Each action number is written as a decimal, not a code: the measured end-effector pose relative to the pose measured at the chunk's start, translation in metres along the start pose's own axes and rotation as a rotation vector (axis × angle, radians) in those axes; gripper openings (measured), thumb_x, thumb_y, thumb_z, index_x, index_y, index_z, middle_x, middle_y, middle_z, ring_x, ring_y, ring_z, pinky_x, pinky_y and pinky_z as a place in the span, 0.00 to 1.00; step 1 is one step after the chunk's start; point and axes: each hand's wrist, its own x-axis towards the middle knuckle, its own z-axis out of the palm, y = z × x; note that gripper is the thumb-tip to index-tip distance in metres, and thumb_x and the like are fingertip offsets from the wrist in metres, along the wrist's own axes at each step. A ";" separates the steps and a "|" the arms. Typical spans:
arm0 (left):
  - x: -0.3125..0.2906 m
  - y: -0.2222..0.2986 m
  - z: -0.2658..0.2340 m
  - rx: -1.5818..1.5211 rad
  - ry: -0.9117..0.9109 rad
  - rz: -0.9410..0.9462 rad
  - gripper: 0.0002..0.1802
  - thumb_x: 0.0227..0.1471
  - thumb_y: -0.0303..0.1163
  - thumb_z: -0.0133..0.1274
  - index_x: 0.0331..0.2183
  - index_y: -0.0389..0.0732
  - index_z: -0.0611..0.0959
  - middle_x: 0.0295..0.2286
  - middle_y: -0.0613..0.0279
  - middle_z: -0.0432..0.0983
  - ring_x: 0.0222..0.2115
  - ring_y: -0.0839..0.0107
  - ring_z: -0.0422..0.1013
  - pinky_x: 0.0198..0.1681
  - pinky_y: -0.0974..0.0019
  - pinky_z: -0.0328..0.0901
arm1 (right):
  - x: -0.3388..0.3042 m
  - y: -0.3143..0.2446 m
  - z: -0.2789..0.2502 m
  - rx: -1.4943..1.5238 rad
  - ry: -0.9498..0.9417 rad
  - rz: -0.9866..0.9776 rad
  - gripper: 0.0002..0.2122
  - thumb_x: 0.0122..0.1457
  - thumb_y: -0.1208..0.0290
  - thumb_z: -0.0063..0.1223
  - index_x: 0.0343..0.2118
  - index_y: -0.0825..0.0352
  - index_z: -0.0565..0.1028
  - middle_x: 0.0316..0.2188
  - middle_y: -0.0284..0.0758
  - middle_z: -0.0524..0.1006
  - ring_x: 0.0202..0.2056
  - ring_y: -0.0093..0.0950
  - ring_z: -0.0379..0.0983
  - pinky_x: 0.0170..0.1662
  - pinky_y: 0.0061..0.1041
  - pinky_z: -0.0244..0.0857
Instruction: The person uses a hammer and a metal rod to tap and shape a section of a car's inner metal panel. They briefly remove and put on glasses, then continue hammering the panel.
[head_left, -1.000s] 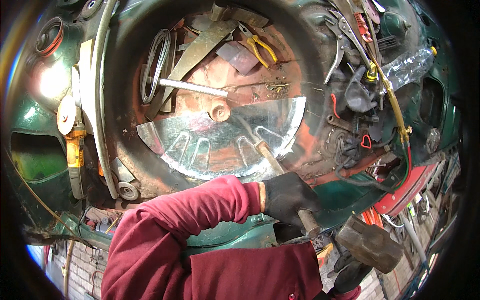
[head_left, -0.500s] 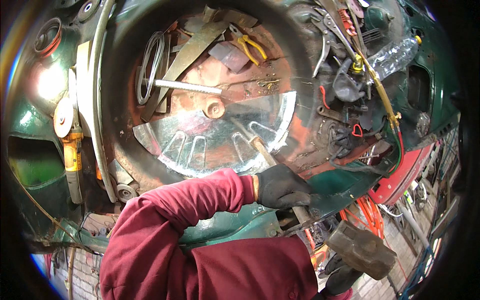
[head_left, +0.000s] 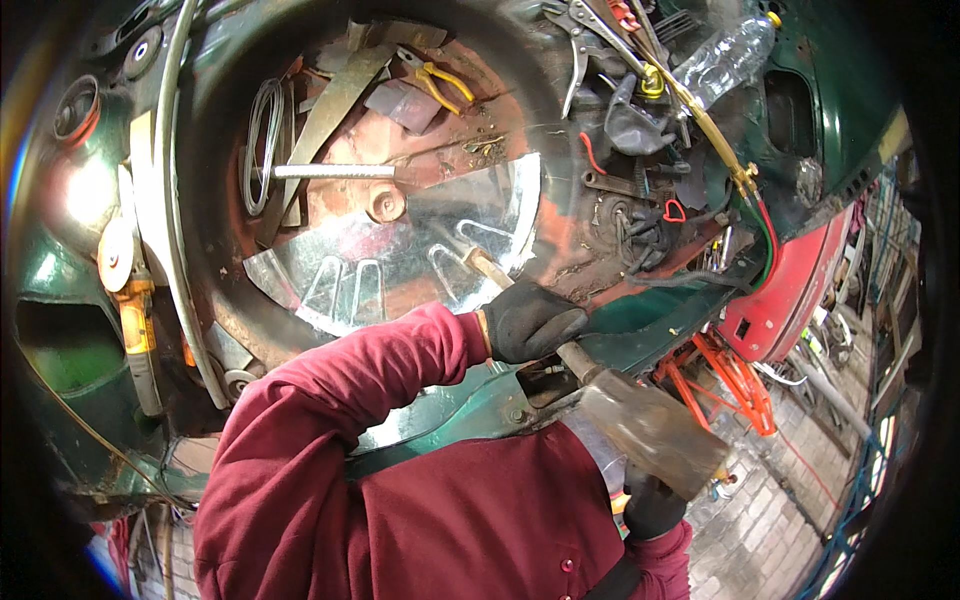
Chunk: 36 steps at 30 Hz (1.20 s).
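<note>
My left hand point(head_left: 533, 322), in a black glove, is closed round a long metal chisel point(head_left: 487, 268). The chisel slants, its narrow end over a shiny half-round metal sheet point(head_left: 405, 262) with several U-shaped outlines pressed into it. At the chisel's other end is a heavy sledgehammer point(head_left: 652, 432), its blocky head slightly blurred and overlapping that end; whether they touch I cannot tell. Behind and below the head, my gloved right hand point(head_left: 655, 508) is partly covered; it grips the hammer, whose handle is hidden.
The sheet lies in a round well point(head_left: 215, 200) of a green car body. Pliers point(head_left: 437, 82), a wire coil point(head_left: 262, 145) and a ribbed rod point(head_left: 335, 172) lie there. An angle grinder point(head_left: 135, 325) is left; a plastic bottle point(head_left: 725, 62) and torch point(head_left: 720, 140) right. An orange stand point(head_left: 735, 385) is on the brick floor.
The hammer head has swung up and left, from apart to overlapping the chisel's end. The whole view has shifted, so the scene sits further left. My left hand keeps its grip.
</note>
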 end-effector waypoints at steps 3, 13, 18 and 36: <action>0.000 0.000 -0.003 -0.029 -0.036 -0.057 0.26 0.74 0.45 0.39 0.32 0.37 0.82 0.29 0.40 0.79 0.32 0.36 0.76 0.38 0.43 0.69 | -0.016 0.004 -0.010 0.400 0.205 0.167 0.16 0.64 0.69 0.63 0.52 0.68 0.80 0.51 0.47 0.81 0.54 0.51 0.77 0.60 0.50 0.67; -0.006 0.000 0.008 -0.043 -0.015 0.024 0.23 0.73 0.39 0.40 0.27 0.38 0.75 0.22 0.44 0.70 0.25 0.39 0.70 0.32 0.46 0.64 | 0.012 -0.033 -0.010 0.436 0.031 0.325 0.16 0.64 0.73 0.60 0.54 0.70 0.77 0.52 0.47 0.79 0.51 0.49 0.78 0.57 0.45 0.71; 0.000 0.003 -0.002 -0.070 0.014 0.031 0.23 0.73 0.39 0.40 0.27 0.37 0.74 0.22 0.45 0.69 0.26 0.40 0.68 0.33 0.46 0.63 | -0.025 0.009 0.014 0.050 0.136 0.084 0.20 0.70 0.77 0.53 0.63 0.71 0.70 0.54 0.47 0.73 0.45 0.36 0.79 0.44 0.31 0.76; 0.075 -0.051 -0.106 -0.439 0.884 -0.634 0.41 0.68 0.75 0.33 0.32 0.45 0.77 0.15 0.69 0.64 0.12 0.74 0.59 0.17 0.69 0.55 | -0.016 -0.028 0.035 0.989 0.468 0.669 0.26 0.75 0.43 0.41 0.33 0.65 0.67 0.17 0.32 0.64 0.14 0.23 0.61 0.16 0.25 0.54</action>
